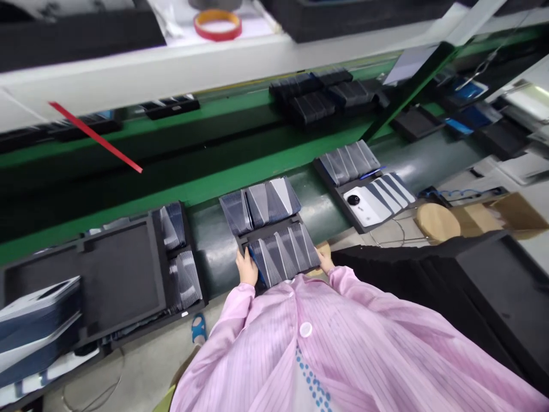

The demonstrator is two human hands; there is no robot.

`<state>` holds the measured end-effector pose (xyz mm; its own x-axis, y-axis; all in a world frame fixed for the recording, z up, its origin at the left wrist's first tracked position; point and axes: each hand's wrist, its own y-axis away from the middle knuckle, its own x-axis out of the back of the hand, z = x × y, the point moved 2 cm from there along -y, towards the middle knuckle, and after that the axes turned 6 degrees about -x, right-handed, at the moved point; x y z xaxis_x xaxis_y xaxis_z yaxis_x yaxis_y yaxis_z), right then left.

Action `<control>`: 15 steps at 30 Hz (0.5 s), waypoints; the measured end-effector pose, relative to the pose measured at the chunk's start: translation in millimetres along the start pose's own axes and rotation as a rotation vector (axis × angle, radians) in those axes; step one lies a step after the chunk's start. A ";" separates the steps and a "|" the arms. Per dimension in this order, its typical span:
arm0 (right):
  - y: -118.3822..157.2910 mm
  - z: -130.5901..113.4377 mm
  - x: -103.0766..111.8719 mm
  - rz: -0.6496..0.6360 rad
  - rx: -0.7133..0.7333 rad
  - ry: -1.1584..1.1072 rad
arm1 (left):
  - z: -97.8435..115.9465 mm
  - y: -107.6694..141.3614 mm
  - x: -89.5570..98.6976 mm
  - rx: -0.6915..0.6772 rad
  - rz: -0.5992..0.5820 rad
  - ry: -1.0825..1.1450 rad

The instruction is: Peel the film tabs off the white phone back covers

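A black tray lies on the dark green bench right in front of me. Two rows of thin grey phone-back-like panels lean in it, fanned over one another. My left hand grips the tray's near left corner, thumb on top. On the opposite side my right hand is closed around the near right edge, its fingers partly hidden by the tray and sleeve. To the right, a second black tray holds similar panels, a blue pen and white phone backs.
At the left stand black trays and a pile of dark panels. Loaded trays sit on the green conveyor behind. A white shelf overhangs it, carrying a tape roll. Right are a round wooden stool and cardboard box.
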<state>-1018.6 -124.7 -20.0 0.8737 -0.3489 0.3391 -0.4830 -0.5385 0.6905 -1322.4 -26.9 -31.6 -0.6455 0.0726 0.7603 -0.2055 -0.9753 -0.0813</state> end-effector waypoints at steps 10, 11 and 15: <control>-20.1 16.2 4.5 -0.241 0.183 -0.172 | 9.3 27.8 1.0 -0.014 0.017 0.008; -23.4 17.2 4.9 -0.239 0.197 -0.177 | 11.2 32.6 0.9 -0.005 0.026 0.026; -33.0 17.2 5.6 -0.222 0.244 -0.135 | 21.7 48.9 6.2 0.042 0.099 0.128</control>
<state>-998.8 -122.1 -51.9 0.9511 -0.2923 0.0993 -0.2963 -0.7740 0.5596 -1320.5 -78.6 -16.8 -0.7502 -0.0006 0.6612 -0.1069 -0.9867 -0.1222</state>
